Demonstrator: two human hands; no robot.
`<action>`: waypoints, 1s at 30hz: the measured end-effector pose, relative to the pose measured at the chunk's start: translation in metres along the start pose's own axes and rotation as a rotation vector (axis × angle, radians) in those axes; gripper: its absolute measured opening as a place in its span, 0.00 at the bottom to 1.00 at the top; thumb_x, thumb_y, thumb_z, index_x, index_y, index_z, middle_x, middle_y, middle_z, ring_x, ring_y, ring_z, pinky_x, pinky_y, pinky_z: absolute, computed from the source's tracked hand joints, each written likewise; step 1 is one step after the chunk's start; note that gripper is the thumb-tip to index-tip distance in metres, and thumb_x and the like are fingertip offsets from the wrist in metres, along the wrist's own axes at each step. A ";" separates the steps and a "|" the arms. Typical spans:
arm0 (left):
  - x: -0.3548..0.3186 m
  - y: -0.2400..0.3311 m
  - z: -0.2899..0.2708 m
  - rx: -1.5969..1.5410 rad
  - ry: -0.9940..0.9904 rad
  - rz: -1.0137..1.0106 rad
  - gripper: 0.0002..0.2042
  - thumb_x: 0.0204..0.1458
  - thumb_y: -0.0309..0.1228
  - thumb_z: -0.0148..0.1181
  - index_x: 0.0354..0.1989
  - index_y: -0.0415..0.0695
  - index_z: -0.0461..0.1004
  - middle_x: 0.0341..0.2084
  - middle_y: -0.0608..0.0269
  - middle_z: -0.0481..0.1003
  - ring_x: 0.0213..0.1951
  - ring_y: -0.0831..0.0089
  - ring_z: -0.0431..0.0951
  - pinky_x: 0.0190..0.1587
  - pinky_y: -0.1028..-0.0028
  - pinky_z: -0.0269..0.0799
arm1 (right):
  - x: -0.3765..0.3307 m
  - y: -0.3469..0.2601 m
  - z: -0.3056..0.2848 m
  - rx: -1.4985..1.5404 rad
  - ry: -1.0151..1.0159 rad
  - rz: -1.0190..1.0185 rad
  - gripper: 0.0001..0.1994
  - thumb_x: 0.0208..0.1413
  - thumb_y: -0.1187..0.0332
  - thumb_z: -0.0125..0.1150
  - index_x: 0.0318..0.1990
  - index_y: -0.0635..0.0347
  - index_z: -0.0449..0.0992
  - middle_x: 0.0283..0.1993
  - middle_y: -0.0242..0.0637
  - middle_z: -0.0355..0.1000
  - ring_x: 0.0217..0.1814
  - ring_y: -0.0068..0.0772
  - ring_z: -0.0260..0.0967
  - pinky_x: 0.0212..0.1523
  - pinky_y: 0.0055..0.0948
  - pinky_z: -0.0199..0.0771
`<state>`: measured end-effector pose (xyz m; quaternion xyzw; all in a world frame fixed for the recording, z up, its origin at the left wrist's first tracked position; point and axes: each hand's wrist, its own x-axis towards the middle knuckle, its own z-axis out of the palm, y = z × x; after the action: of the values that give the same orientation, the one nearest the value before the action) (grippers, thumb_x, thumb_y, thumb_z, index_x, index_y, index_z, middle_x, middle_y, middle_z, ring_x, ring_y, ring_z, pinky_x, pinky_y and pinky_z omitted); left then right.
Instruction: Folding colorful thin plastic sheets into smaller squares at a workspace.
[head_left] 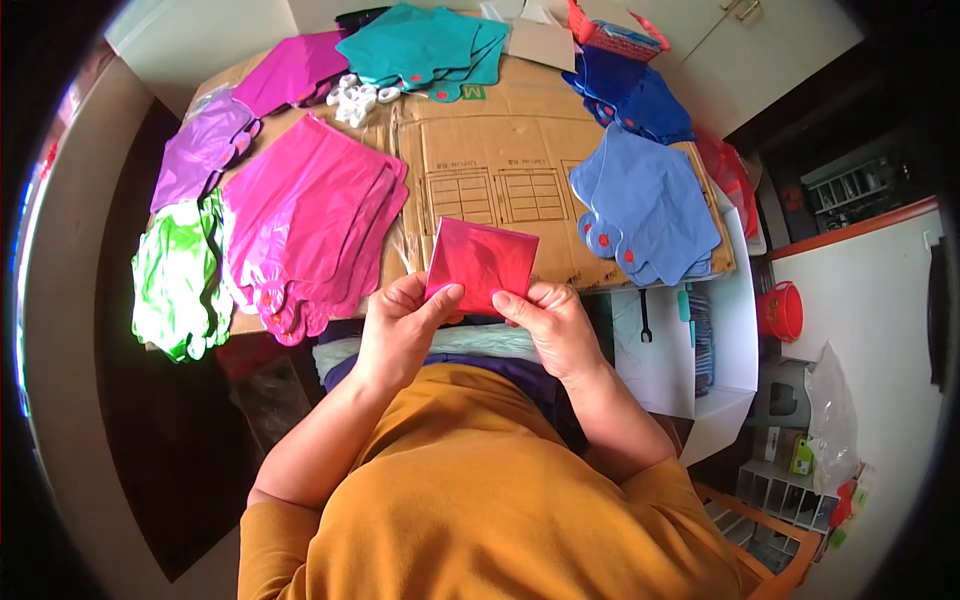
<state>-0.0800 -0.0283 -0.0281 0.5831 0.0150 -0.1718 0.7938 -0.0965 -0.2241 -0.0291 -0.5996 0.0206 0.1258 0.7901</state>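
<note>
A shiny pink-red folded square of thin sheet material (pixel 483 262) is held up in front of my body, just over the near edge of the cardboard-covered table (pixel 480 130). My left hand (pixel 402 318) pinches its lower left corner, and my right hand (pixel 556 325) pinches the lower right, thumbs on top. To the left of my hands lies a fanned stack of flat, glossy pink sheets (pixel 305 215) with scalloped lower edges and a red spot. A similar light blue stack (pixel 645 205) lies to the right. Their exact kind cannot be made out.
More stacks ring the table: green (pixel 175 275), lilac (pixel 200 155), magenta (pixel 290 72), teal (pixel 420 45) and dark blue (pixel 630 95). Small white pieces (pixel 355 103) sit near the teal one. A white box (pixel 727 370) and red bucket (pixel 782 310) stand at right.
</note>
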 end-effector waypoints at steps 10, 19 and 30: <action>0.015 0.002 0.000 -0.182 0.041 0.051 0.09 0.61 0.28 0.59 0.46 0.37 0.77 0.37 0.65 0.80 0.38 0.80 0.79 0.43 0.76 0.78 | 0.012 -0.027 -0.022 0.050 -0.149 0.054 0.20 0.57 0.75 0.61 0.57 0.70 0.72 0.49 0.38 0.77 0.45 0.23 0.74 0.48 0.23 0.72; 0.026 0.000 0.002 -0.076 0.028 0.080 0.09 0.61 0.28 0.59 0.46 0.38 0.76 0.38 0.63 0.80 0.37 0.78 0.80 0.42 0.75 0.78 | 0.047 -0.043 -0.036 -0.212 -0.113 -0.095 0.18 0.57 0.73 0.63 0.55 0.67 0.73 0.47 0.32 0.76 0.45 0.18 0.72 0.48 0.20 0.72; 0.031 -0.003 -0.003 -0.147 0.022 0.032 0.09 0.61 0.27 0.58 0.48 0.38 0.74 0.39 0.60 0.80 0.39 0.76 0.81 0.44 0.74 0.79 | 0.072 -0.041 -0.031 -0.285 -0.094 -0.024 0.10 0.60 0.67 0.62 0.43 0.65 0.80 0.39 0.28 0.77 0.40 0.15 0.70 0.45 0.20 0.71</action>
<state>-0.0511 -0.0341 -0.0386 0.5253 0.0269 -0.1513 0.8369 -0.0139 -0.2509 -0.0121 -0.6992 -0.0416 0.1458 0.6987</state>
